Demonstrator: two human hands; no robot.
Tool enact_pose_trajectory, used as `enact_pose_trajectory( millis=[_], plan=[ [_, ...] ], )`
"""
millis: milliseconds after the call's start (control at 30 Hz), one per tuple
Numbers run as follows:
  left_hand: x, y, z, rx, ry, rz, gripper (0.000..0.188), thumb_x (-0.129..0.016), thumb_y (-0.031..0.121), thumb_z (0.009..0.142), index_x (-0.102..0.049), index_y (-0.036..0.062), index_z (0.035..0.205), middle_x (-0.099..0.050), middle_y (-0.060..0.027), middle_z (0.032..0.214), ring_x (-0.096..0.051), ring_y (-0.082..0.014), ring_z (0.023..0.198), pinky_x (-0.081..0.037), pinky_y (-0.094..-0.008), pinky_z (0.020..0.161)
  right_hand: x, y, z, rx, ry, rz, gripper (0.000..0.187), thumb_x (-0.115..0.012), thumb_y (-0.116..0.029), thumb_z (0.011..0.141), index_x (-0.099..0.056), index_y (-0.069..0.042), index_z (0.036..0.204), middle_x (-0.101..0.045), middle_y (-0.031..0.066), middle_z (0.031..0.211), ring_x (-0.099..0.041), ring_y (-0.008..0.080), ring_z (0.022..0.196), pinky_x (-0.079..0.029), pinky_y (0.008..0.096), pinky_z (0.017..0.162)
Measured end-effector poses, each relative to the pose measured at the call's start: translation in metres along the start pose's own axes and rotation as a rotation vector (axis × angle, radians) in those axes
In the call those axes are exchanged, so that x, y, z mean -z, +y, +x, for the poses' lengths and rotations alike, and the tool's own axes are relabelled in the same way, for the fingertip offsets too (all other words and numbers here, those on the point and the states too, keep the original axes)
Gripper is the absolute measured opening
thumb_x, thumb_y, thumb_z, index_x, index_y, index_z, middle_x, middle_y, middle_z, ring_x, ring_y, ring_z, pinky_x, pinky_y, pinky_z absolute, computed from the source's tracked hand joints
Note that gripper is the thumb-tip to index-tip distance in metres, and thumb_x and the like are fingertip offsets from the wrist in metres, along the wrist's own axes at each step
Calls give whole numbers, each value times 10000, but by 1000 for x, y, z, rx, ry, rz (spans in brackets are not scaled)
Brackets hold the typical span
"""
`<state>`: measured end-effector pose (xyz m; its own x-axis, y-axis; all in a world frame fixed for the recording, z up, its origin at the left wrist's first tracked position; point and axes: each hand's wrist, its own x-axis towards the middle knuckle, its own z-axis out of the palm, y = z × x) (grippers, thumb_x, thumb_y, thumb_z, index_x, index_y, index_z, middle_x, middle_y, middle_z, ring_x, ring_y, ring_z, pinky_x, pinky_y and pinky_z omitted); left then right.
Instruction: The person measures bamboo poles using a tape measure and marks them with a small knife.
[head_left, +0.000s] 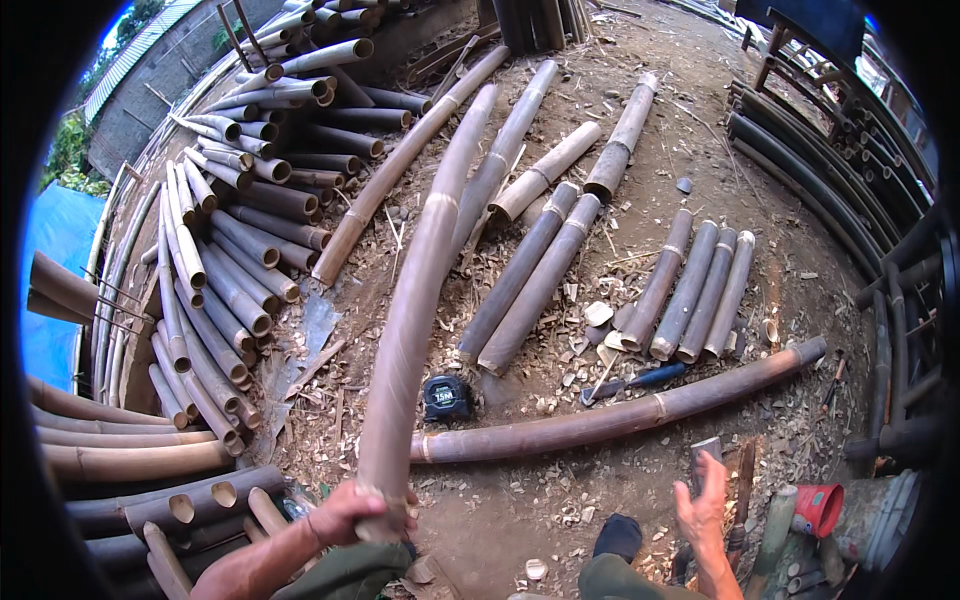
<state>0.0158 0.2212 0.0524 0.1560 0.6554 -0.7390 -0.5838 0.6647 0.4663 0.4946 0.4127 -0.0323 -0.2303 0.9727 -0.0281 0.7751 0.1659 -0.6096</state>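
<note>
My left hand (pixel 345 515) is wrapped round the near end of a long brown bamboo pole (pixel 412 320), which slants up and away in front of me. Fingers apart, my right hand (pixel 706 505) is raised and holds nothing. Just beyond its fingertips is a flat-ended dark wooden piece (pixel 704 447). Across the ground ahead lies another long bamboo pole (pixel 600 418), its left end partly behind the held one. A black tape measure (pixel 447 398) rests to the right of the held pole. Farther right, a blue-handled tool (pixel 655 375) lies among wood chips.
Cut bamboo lengths (pixel 530 270) lie ahead, with a row of shorter pieces (pixel 687 290) to their right. A large bamboo stack (pixel 220 260) fills the left side. Dark poles (pixel 800 190) line the right. A red container (pixel 818 508) stands at lower right.
</note>
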Motion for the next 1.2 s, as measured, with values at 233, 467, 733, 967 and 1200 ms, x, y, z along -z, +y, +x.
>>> enact_pose_trajectory(
  millis=[233, 467, 733, 967, 1200],
  plan=[
    [-145, -66, -89, -37, 460, 617, 873, -787, 358, 697, -375, 29, 1391, -600, -252, 1194, -622, -376, 1064, -504, -455, 888, -175, -196, 98, -431, -1022, 1489, 840, -493, -617, 952, -227, -28, 1488, -479, 252, 1371, -566, 354, 1185, -474, 488, 1008],
    [-129, -132, -104, -57, 635, 1008, 946, -770, 426, 718, -291, 40, 1437, -600, -240, 1208, -613, -378, 1092, -499, -451, 906, -189, -279, 101, -244, -753, 1698, 676, -731, -436, 857, -444, 3, 1284, -620, 137, 988, -680, 222, 798, -609, 366, 686],
    [-49, -76, -50, 232, 591, 1422, 955, -787, 361, 729, -306, 4, 1473, -560, -312, 1258, -548, -427, 1185, -457, -489, 973, -71, -147, 149, -125, -66, 1799, 697, -794, -492, 791, -529, -10, 1220, -624, 82, 1058, -616, 204, 943, -518, 378, 902],
    [101, -69, 45, -421, 514, 1771, 727, -732, 85, 516, -477, 42, 1195, -500, -214, 1108, -505, -441, 1074, -429, -486, 969, -67, -15, 60, -776, 390, 982, 823, -766, -583, 776, -600, 130, 1153, -659, 200, 1122, -655, 231, 952, -552, 360, 845],
    [111, -76, 53, -364, 652, 1989, 872, -766, 80, 518, -398, 40, 1307, -398, -215, 1290, -377, -447, 1248, -334, -527, 1082, -130, 32, 33, -826, 84, 1051, 772, -721, -527, 851, -561, 138, 1207, -641, 231, 1171, -651, 302, 1062, -582, 484, 870]
  ],
)
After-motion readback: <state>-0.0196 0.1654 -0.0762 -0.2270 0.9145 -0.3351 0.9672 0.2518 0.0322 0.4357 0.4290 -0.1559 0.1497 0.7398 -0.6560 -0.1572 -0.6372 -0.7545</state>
